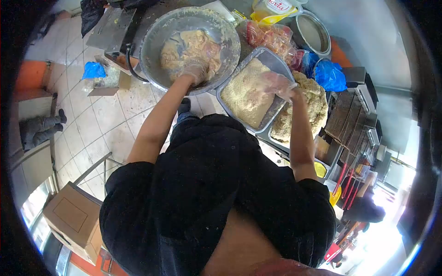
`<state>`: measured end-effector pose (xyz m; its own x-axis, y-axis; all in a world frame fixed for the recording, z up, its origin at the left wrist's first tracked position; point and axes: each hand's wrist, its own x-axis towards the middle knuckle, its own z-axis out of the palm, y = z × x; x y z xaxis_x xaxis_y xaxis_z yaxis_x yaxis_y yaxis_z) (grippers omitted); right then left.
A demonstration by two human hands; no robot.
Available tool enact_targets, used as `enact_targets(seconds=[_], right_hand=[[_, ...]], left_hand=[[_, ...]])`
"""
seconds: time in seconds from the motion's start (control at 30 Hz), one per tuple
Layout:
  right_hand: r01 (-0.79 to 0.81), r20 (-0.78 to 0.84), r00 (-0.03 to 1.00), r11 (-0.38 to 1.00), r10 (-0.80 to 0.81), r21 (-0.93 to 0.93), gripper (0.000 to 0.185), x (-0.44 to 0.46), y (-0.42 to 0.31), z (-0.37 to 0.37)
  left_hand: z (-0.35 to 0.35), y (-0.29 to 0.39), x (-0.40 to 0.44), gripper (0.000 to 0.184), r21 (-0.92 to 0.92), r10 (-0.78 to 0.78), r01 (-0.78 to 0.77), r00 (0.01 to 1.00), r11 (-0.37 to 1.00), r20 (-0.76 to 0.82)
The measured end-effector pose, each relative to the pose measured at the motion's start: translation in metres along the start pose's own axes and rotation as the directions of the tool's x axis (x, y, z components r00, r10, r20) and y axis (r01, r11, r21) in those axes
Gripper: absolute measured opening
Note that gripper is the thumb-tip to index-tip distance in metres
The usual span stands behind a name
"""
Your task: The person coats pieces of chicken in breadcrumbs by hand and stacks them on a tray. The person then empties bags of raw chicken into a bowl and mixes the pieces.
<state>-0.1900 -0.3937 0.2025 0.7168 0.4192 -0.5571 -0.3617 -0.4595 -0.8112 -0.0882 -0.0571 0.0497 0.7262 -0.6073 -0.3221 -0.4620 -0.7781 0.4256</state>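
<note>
A large round metal bowl (152, 64) holds pieces of raw meat (200, 43) in a pale wet batter. My left hand (194, 70), in a clear plastic glove coated with batter, reaches into the bowl against the meat; its fingers are hidden among the pieces. To the right of the bowl, a grey rectangular tub (224, 95) is filled with pale crumbs (248, 92). Over the far right part of these crumbs lies my right hand (278, 86), also in a clear glove, with its fingers stretched out and no piece visible in them.
Beside the tub, a tray is heaped with crumb-coated pieces (306, 110). Behind stand bagged red meat (271, 39), a metal pot (313, 34), a yellow-and-white container (274, 9) and a blue bag (329, 76). A cardboard box (73, 216) is at lower left. Other people are partly visible at both sides.
</note>
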Motion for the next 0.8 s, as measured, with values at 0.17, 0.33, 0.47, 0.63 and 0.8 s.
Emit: enact_targets(seconds=[0.17,0.33,0.47,0.63,0.8], right_hand=[[-0.42,-0.294,0.901,0.47,0.32,-0.776,0.082,0.015,0.024,0.034],[-0.445,-0.38,0.894,0.362,0.238,-0.819,0.072,0.047,0.088,0.021],[-0.284,-0.207,0.948,0.35,0.243,-0.893,0.039,0.064,0.131,-0.016],[-0.244,-0.254,0.959,0.817,0.125,-0.522,0.04,0.036,0.072,0.008],[0.009,-0.342,0.94,1.0,-0.007,0.004,0.043,0.027,0.067,-0.002]], left_hand=[[0.012,-0.008,0.005,0.033,-0.003,0.03,-0.031,0.993,1.0,-0.118],[0.023,-0.009,0.003,0.032,-0.04,-0.016,0.012,0.995,0.999,-0.097],[-0.007,0.007,-0.005,0.032,-0.003,-0.011,0.011,0.994,1.0,-0.105],[-0.036,0.028,-0.021,0.039,-0.035,-0.057,0.056,0.998,0.998,-0.028],[-0.026,0.017,0.007,0.031,-0.177,0.012,-0.015,1.0,0.984,-0.018]])
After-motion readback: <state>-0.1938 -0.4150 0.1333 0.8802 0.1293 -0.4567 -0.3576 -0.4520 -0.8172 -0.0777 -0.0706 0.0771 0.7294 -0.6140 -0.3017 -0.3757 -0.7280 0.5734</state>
